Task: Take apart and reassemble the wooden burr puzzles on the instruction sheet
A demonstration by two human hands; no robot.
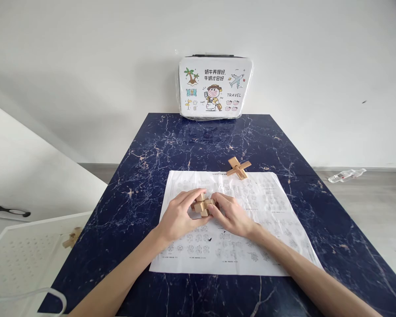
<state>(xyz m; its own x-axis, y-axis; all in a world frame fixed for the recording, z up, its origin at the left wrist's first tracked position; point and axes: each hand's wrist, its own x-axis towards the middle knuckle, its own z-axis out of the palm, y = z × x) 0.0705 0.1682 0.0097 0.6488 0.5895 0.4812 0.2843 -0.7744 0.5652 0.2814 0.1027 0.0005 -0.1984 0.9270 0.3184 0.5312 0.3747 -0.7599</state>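
A light wooden interlocking block puzzle (202,206) is held between both hands over a white printed sheet (264,229). My left hand (181,214) curves around its left side, fingers at the top and thumb below. On the other side, my right hand (231,213) grips the puzzle with thumb and fingers. The fingers partly cover its sides. Behind the right hand, a second wooden piece (238,168), shaped like a cross, lies at the sheet's back edge. Small line diagrams and text cover the sheet.
The sheet lies on a dark blue marbled table (165,145). A white cartoon-printed case (215,88) stands at the back against the wall. At lower left, a white perforated basket (26,255) holds a wooden piece (71,237). Clear plastic items (346,175) lie on the floor at right.
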